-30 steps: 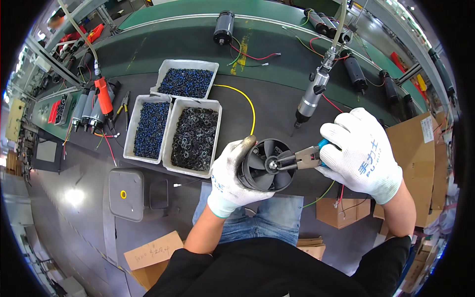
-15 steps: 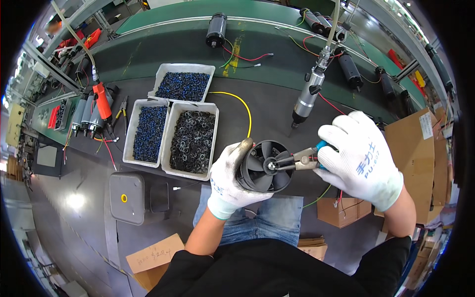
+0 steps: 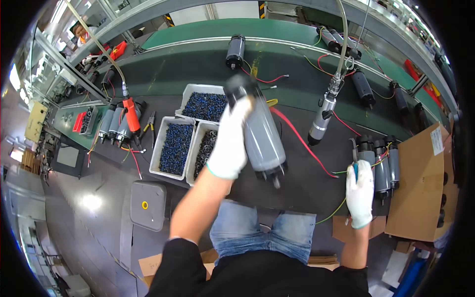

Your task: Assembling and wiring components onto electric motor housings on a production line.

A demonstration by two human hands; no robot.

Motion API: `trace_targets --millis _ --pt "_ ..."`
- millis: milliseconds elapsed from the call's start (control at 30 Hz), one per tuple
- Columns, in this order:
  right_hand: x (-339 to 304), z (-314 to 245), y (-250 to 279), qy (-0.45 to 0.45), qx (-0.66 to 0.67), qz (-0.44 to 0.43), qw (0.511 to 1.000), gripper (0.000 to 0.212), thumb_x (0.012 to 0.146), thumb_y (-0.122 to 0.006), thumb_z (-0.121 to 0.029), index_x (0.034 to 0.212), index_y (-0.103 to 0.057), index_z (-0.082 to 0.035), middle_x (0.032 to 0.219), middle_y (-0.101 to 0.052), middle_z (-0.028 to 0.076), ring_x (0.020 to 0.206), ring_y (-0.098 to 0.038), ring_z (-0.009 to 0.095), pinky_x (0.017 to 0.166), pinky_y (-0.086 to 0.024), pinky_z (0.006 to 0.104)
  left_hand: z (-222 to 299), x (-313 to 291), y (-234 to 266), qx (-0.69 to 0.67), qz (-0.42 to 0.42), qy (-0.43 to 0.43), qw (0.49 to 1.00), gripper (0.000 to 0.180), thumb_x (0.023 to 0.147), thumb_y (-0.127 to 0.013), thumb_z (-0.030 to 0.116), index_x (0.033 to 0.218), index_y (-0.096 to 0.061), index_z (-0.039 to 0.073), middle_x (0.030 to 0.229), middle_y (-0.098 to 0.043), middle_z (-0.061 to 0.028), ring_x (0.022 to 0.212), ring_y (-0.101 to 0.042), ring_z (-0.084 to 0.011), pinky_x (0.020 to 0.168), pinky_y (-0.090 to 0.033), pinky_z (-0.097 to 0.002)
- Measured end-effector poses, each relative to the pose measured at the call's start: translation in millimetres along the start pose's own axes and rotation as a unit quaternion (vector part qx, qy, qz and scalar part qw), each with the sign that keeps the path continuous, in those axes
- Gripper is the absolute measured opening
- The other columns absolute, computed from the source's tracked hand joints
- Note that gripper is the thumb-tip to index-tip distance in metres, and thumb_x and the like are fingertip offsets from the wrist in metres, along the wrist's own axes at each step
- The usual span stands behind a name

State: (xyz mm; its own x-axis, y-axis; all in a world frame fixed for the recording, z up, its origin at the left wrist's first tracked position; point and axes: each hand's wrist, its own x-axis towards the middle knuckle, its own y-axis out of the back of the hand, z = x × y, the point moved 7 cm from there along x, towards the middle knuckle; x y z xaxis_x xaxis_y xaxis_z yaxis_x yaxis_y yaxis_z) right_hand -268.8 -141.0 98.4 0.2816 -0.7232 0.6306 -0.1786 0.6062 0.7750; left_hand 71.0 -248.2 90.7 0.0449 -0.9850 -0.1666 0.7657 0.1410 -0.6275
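My left hand (image 3: 230, 141), in a white glove, is closed round a grey cylindrical motor (image 3: 265, 138) with black ends. It is held tilted above the dark worktop, its shaft end toward me, its far end blurred. Red and yellow wires (image 3: 297, 131) trail from it to the right. At the right, my gloved right hand (image 3: 359, 195) is closed on pliers (image 3: 355, 171) with teal grips, mostly hidden by the fingers. Beside that hand stand several similar grey motors (image 3: 382, 171) with coloured wires.
White bins of small blue-black parts (image 3: 174, 148) and dark rings (image 3: 204, 148) sit left of the motor. A silver power screwdriver (image 3: 322, 119) and a red one (image 3: 131, 114) hang from hoses. A cardboard box (image 3: 415, 178) borders the right. Another motor (image 3: 236, 52) lies on the green conveyor (image 3: 188, 62).
My left hand has lifted and turned the motor from its fan-end-up position near my lap. My right hand has drawn the pliers away from the fan, down and right beside the other motors.
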Motion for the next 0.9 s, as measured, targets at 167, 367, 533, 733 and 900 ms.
trace_targets --millis 167,367,533,733,900 --pt "-25.4 6.4 -69.0 -0.172 0.054 -0.083 0.980 0.031 0.096 -0.069 -0.005 0.124 -0.058 0.004 0.126 -0.062 0.024 0.115 -0.059 0.043 0.100 -0.048 0.0499 124.9 165.8 33.4 0.256 -0.002 -0.052 0.965 0.046 0.099 -0.068 0.045 0.121 -0.069 0.005 0.097 -0.074 -0.0112 0.084 -0.073 -0.0243 0.081 -0.060 -0.0366" --pt "-19.5 -3.6 -85.0 -0.210 0.030 -0.112 0.971 0.033 0.093 -0.067 0.000 0.124 -0.057 0.005 0.135 -0.059 0.026 0.121 -0.056 0.046 0.105 -0.044 0.0525 254.3 345.7 153.4 0.764 0.185 -0.164 0.596 0.081 0.072 -0.085 0.056 0.128 -0.071 0.000 0.118 -0.074 -0.0224 0.105 -0.073 -0.0338 0.090 -0.057 -0.0421" --pt "-26.1 0.8 -89.7 -0.263 0.031 -0.163 0.950 0.033 0.090 -0.066 0.003 0.121 -0.057 0.004 0.143 -0.055 0.027 0.130 -0.051 0.048 0.111 -0.040 0.0551 256.2 404.3 251.8 0.849 0.240 -0.184 0.433 0.082 0.073 -0.078 0.065 0.125 -0.073 0.002 0.131 -0.071 -0.0235 0.123 -0.067 -0.0383 0.108 -0.052 -0.0471" --pt "-14.0 -6.1 -68.1 -0.238 0.095 -0.072 0.964 0.067 0.090 -0.075 -0.022 0.144 -0.045 0.004 0.156 -0.044 0.026 0.144 -0.043 0.044 0.121 -0.032 0.0549 173.7 473.4 151.7 0.899 0.136 -0.143 0.390 0.093 0.083 -0.066 0.074 0.136 -0.065 -0.003 0.147 -0.060 -0.0251 0.131 -0.063 -0.0388 0.108 -0.051 -0.0469" --pt "60.0 -29.9 -83.3 -0.292 0.406 0.007 0.866 0.119 0.075 -0.094 -0.038 0.159 -0.026 0.010 0.157 -0.041 0.028 0.146 -0.041 0.041 0.124 -0.030 0.0491 73.7 463.3 73.2 0.881 0.097 -0.005 0.464 0.095 0.078 -0.078 0.070 0.145 -0.062 0.004 0.150 -0.060 -0.0216 0.137 -0.060 -0.0348 0.110 -0.053 -0.0461"
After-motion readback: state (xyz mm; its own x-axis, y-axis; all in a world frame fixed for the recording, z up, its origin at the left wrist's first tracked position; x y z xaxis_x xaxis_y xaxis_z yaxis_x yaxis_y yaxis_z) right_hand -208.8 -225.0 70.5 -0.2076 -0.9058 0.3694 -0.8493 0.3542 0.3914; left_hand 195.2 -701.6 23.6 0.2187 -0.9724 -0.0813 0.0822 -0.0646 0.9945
